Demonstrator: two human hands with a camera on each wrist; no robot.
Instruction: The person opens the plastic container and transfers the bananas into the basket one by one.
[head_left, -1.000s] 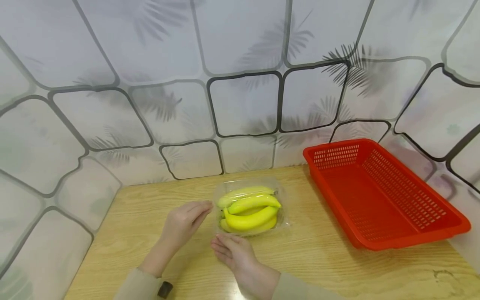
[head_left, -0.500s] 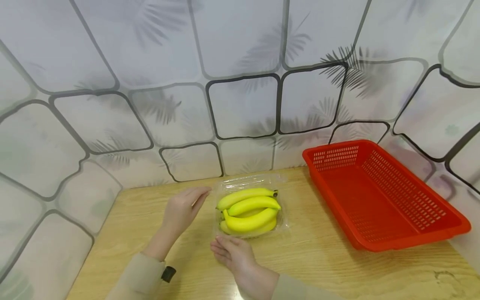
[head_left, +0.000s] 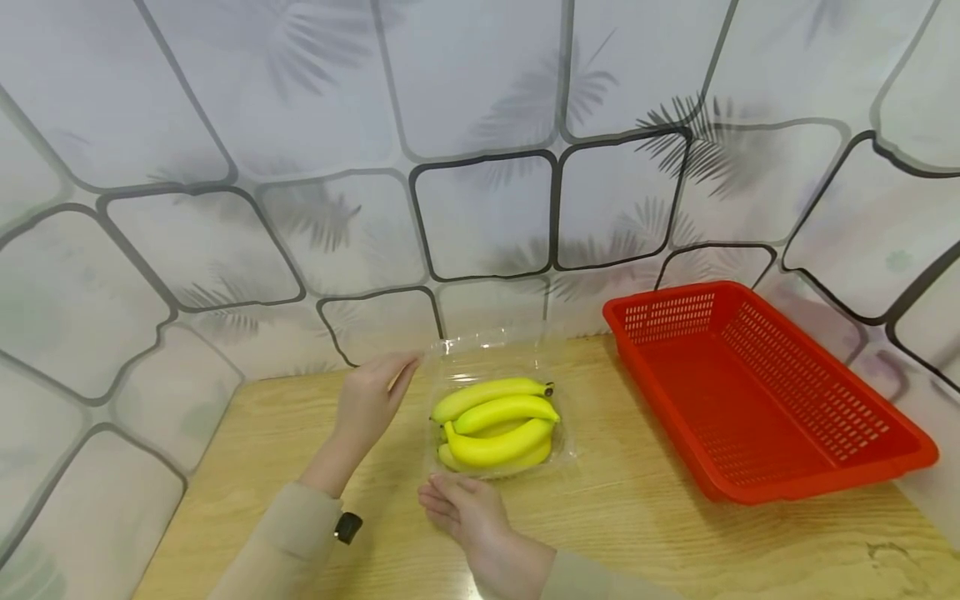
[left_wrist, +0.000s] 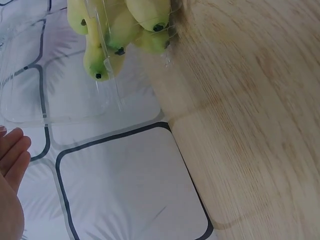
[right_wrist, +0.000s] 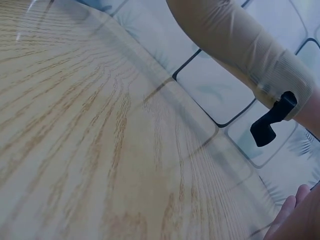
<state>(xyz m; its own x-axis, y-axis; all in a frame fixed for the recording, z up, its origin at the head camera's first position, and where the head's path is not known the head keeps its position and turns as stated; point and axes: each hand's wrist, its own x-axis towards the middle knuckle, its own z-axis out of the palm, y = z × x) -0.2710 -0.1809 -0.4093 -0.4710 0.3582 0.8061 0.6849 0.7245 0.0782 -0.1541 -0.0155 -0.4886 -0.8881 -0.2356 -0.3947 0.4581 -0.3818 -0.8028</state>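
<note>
In the head view, a clear plastic clamshell box [head_left: 566,442] stands on the table, holding several yellow bananas [head_left: 498,446]. Its see-through lid [head_left: 487,350] is tipped up toward the wall. My left hand [head_left: 367,400] pinches the lid's left edge between thumb and fingertips. At the front left corner of the box, my right hand [head_left: 480,517] has its thumb and bent fingers at the rim. From the left wrist, the banana tips [left_wrist: 120,50] show beneath the raised lid [left_wrist: 70,117], and fingers [left_wrist: 12,155] meet its edge.
A red plastic basket [head_left: 701,442] with slotted sides stands right of the box. A patterned wall [head_left: 480,208] borders the back of the wooden table [head_left: 637,533]. The left sleeve, with a black band [right_wrist: 270,120], crosses the right wrist view.
The lid has swung up and back off the bananas, with my left hand rising along with it. My right hand stays at the front corner of the box.
</note>
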